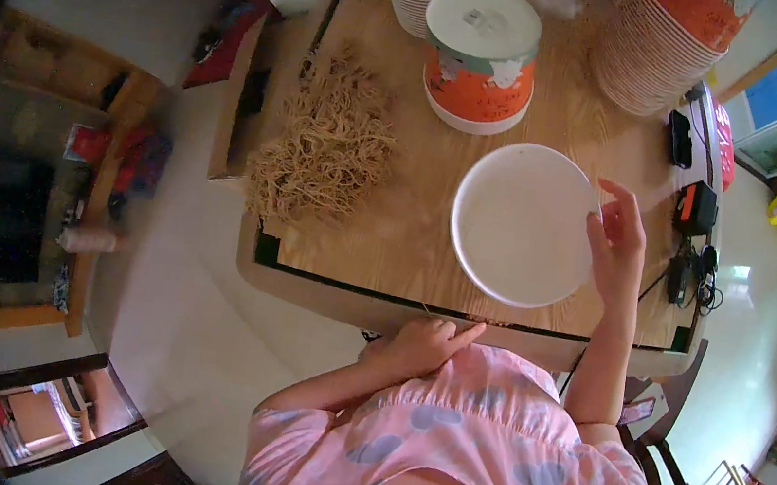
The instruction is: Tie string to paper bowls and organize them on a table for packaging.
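Observation:
A round white tub (pixel 523 226), its open mouth facing up, stands on the wooden table near the front edge. My right hand (pixel 621 236) is at the tub's right rim, fingers bent and apart; whether they touch the rim is hard to see. My left hand (pixel 422 347) is low at the table's front edge, index finger stretched out and the other fingers curled in. A thin strand shows just above it, and what the curled fingers hold is hidden. Left of the tub lies a heap of tan, stringy roots (pixel 327 151).
An upturned orange-and-white paper tub (pixel 478 83) stands behind the open one. Tall stacks of similar tubs (pixel 653 57) rise at the back. Black adapters with cables (pixel 695 209) and a dark flat object (pixel 680 139) lie along the table's right edge. A chair (pixel 672 476) is at right.

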